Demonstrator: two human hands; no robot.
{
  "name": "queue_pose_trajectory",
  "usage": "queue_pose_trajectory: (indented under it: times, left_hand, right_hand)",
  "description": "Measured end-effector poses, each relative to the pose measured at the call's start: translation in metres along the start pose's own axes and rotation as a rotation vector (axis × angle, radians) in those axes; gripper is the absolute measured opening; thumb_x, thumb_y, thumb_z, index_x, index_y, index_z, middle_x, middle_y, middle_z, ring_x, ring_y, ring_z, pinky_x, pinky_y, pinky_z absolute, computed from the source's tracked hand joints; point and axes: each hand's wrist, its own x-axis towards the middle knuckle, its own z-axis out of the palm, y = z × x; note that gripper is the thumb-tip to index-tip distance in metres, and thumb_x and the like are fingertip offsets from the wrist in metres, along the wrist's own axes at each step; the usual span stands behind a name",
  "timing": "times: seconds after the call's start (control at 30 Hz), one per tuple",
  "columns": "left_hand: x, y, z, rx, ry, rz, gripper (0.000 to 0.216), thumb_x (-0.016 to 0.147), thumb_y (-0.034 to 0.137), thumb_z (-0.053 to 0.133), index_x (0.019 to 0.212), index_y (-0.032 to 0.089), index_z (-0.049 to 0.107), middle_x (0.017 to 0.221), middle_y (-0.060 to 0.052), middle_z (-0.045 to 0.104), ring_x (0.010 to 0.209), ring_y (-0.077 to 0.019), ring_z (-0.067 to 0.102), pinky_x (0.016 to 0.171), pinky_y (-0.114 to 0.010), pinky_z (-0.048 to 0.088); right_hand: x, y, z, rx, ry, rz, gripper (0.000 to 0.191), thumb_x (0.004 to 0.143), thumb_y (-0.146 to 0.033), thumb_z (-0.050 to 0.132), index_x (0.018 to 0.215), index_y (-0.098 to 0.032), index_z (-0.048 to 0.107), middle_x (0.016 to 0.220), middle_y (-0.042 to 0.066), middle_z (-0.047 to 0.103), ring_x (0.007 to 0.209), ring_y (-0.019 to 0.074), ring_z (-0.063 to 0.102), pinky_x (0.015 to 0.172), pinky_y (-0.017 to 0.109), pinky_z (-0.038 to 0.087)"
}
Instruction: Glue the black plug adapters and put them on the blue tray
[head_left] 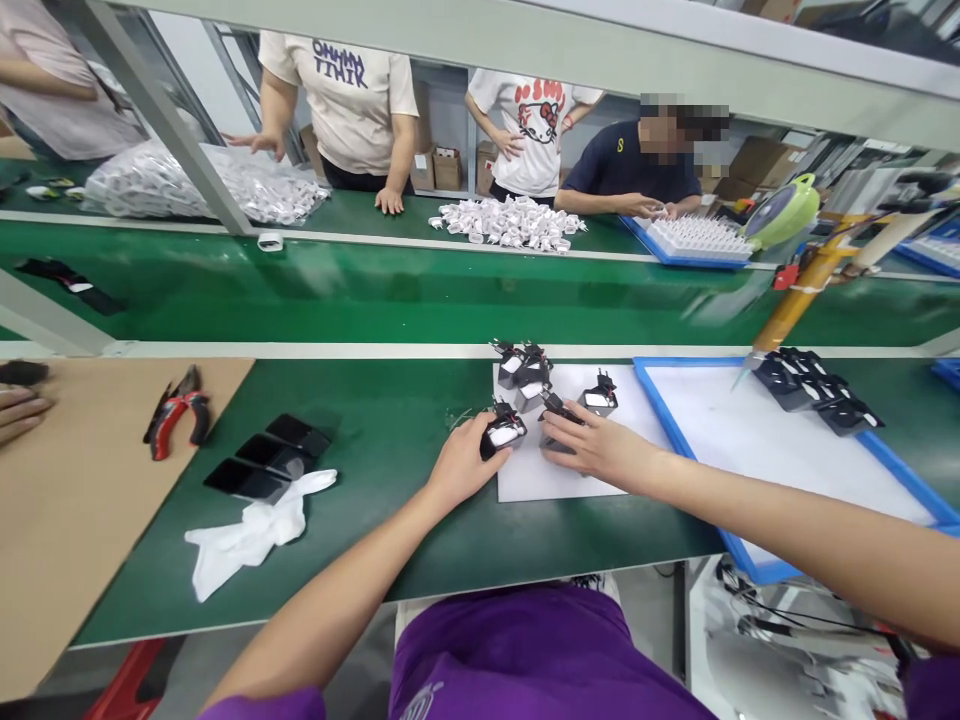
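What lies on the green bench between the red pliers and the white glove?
Head view: three black covers lie in a row between the pliers and the glove.

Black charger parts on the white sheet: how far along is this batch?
Looks done: a row of black plug units lies on the blue-framed white tray. In hand: the left hand grips one black charger part; the right hand rests on another. Left: a few more black parts wait on the white sheet.
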Motion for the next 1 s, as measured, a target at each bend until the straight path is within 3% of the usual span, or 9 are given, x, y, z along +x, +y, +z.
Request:
queue_pose_trajectory:
  times: [0.1, 0.2, 0.33, 0.47, 0.57, 0.77, 0.9, 1.0]
  left_hand:
    - [-0.001, 0.001, 0.0, -0.028, -0.009, -0.015, 0.037, 0.081, 0.034, 0.059, 0.114, 0.019, 0.049, 0.111, -0.009, 0.064, 0.102, -0.0277, 0.061, 0.087, -0.039, 0.048]
    - [-0.003, 0.004, 0.001, -0.073, -0.01, -0.032, 0.036, 0.082, 0.034, 0.059, 0.113, 0.021, 0.048, 0.108, -0.007, 0.064, 0.096, -0.0255, 0.063, 0.082, -0.036, 0.049]
    - [-0.006, 0.01, 0.006, -0.051, -0.009, -0.048, 0.033, 0.08, 0.034, 0.06, 0.108, 0.021, 0.047, 0.101, -0.006, 0.064, 0.09, -0.0244, 0.064, 0.078, -0.034, 0.05]
    - [-0.011, 0.018, 0.007, -0.005, -0.049, -0.059, 0.034, 0.079, 0.037, 0.062, 0.105, 0.021, 0.047, 0.099, -0.007, 0.064, 0.088, -0.025, 0.064, 0.075, -0.035, 0.05]
    - [-0.015, 0.026, 0.005, 0.065, -0.105, -0.063, 0.032, 0.08, 0.037, 0.062, 0.102, 0.02, 0.047, 0.096, -0.008, 0.063, 0.087, -0.0266, 0.064, 0.073, -0.035, 0.05]
    - [-0.032, 0.039, 0.005, 0.063, -0.121, -0.151, 0.029, 0.079, 0.032, 0.063, 0.099, 0.02, 0.046, 0.091, -0.007, 0.064, 0.084, -0.0272, 0.065, 0.071, -0.036, 0.051]
    - [-0.056, 0.046, 0.011, -0.105, -0.037, -0.244, 0.031, 0.079, 0.028, 0.064, 0.103, 0.021, 0.046, 0.097, -0.007, 0.063, 0.083, -0.0233, 0.065, 0.074, -0.037, 0.053]
    - [-0.072, 0.047, 0.018, -0.414, -0.01, -0.298, 0.037, 0.079, 0.03, 0.064, 0.109, 0.021, 0.044, 0.099, -0.006, 0.062, 0.086, -0.0189, 0.065, 0.081, -0.036, 0.055]
  right_hand:
    - [-0.025, -0.012, -0.004, 0.071, 0.025, 0.075, 0.064, 0.079, -0.002, 0.053, 0.139, -0.022, 0.042, 0.152, 0.013, 0.03, 0.14, 0.0316, 0.026, 0.112, 0.06, 0.022]
    - [-0.045, -0.03, 0.003, 0.218, 0.201, 0.376, 0.074, 0.081, -0.017, 0.06, 0.146, -0.027, 0.027, 0.153, 0.013, 0.024, 0.142, 0.0332, 0.02, 0.111, 0.06, 0.025]
    - [-0.048, -0.054, 0.035, 0.536, 0.512, 0.956, 0.085, 0.081, -0.048, 0.061, 0.147, -0.02, 0.015, 0.139, 0.02, 0.038, 0.128, 0.0325, 0.044, 0.097, 0.05, 0.047]
    - [-0.04, -0.075, 0.06, 0.724, 0.68, 1.2, 0.077, 0.081, -0.049, 0.06, 0.142, -0.018, 0.025, 0.12, 0.017, 0.055, 0.101, 0.0293, 0.062, 0.082, 0.046, 0.055]
    - [-0.037, -0.093, 0.063, 0.712, 0.761, 1.192, 0.069, 0.08, -0.045, 0.062, 0.136, -0.019, 0.033, 0.117, 0.015, 0.057, 0.096, 0.0284, 0.063, 0.08, 0.045, 0.055]
    - [-0.01, -0.119, 0.052, 0.779, 0.76, 0.918, 0.053, 0.082, -0.037, 0.061, 0.129, -0.02, 0.04, 0.104, 0.012, 0.06, 0.09, 0.026, 0.062, 0.078, 0.043, 0.056]
    - [0.009, -0.117, 0.048, 0.827, 0.809, 0.855, 0.049, 0.087, -0.03, 0.055, 0.132, -0.021, 0.038, 0.119, 0.014, 0.056, 0.108, 0.0262, 0.057, 0.09, 0.043, 0.053]
    - [0.009, -0.113, 0.046, 0.889, 0.766, 0.845, 0.054, 0.088, -0.03, 0.052, 0.139, -0.022, 0.035, 0.129, 0.014, 0.048, 0.122, 0.0268, 0.048, 0.1, 0.045, 0.047]
